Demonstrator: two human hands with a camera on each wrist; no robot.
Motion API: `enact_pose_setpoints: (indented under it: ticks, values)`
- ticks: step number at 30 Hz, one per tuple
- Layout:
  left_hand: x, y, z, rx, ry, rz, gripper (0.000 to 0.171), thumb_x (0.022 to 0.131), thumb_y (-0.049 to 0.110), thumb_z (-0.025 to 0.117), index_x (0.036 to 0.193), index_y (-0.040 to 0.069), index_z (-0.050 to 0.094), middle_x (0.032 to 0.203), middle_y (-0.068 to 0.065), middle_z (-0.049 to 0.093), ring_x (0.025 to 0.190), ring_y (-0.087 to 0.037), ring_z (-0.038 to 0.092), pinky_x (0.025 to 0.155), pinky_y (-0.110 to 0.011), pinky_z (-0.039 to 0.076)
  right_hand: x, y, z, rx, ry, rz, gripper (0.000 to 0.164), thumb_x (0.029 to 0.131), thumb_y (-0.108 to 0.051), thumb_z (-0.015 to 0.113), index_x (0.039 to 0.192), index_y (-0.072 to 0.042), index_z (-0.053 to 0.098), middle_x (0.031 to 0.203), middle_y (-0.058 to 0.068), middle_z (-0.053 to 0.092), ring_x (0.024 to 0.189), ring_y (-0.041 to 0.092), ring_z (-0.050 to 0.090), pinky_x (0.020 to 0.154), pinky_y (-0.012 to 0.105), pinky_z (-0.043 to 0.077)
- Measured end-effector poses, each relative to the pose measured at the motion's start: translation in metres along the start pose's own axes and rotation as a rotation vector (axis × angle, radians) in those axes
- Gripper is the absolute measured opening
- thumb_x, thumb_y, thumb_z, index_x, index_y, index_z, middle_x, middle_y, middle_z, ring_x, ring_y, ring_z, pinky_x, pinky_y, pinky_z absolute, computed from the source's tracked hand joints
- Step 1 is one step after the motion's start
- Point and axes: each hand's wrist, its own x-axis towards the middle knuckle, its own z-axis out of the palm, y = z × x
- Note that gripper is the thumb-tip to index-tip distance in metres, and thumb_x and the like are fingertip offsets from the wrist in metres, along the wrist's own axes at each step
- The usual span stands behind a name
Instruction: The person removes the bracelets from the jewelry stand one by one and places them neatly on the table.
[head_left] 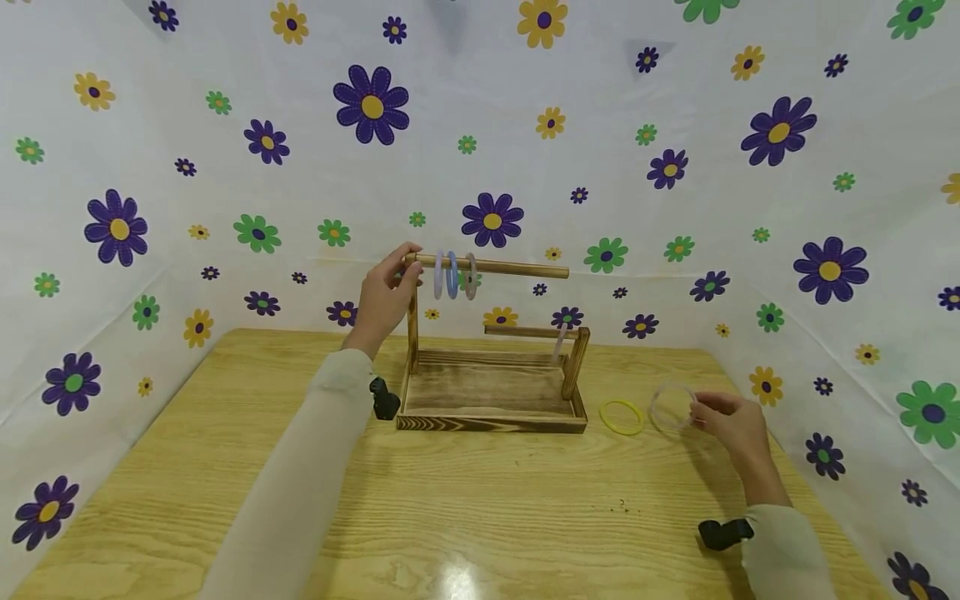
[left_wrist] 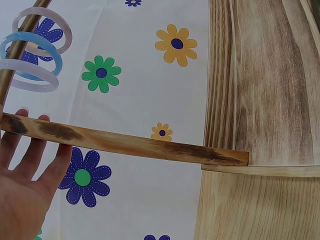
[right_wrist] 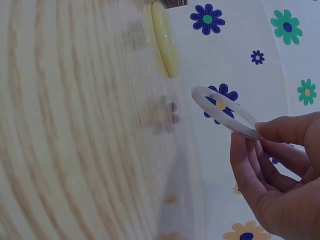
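My left hand grips the top of the upright post of a wooden bangle stand. Its fingers lie behind the post in the left wrist view. Three bangles hang on the upper bar: a pale lilac bangle, a blue bangle and a greyish one. One pale bangle hangs on the lower bar. Right of the stand, my right hand pinches a whitish translucent bangle between thumb and fingers, tilted above the table. A yellow bangle lies flat beside it.
The stand's tray base sits on a light wooden table near its back edge. A white cloth with printed flowers hangs behind and along both sides. Each wrist carries a small black camera.
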Motion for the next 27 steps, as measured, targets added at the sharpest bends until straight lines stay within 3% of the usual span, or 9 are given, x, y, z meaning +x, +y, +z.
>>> enact_pose_setpoints:
  ticks: [21,27]
  values:
    - [0.000,0.001,0.001,0.013,-0.004,0.012,0.038,0.110,0.026,0.049,0.145,0.013,0.056,0.129,-0.024,0.067,0.110,-0.036,0.072,0.086,-0.039,0.060,0.003,0.012,-0.002,-0.026,0.013,0.031,0.045,0.102,-0.013,0.063,0.136,0.017,0.055,0.089,-0.017,0.064,0.077,-0.004,0.067,0.073,0.015,0.059]
    - [-0.001,0.002,0.000,0.007,-0.007,0.006,0.037,0.110,0.027,0.050,0.144,0.015,0.057,0.128,-0.023,0.068,0.109,-0.036,0.072,0.079,-0.029,0.058,0.003,0.016,-0.006,-0.034,-0.002,0.040,0.047,0.102,-0.013,0.063,0.136,0.019,0.053,0.089,-0.014,0.064,0.075,-0.005,0.067,0.073,0.015,0.059]
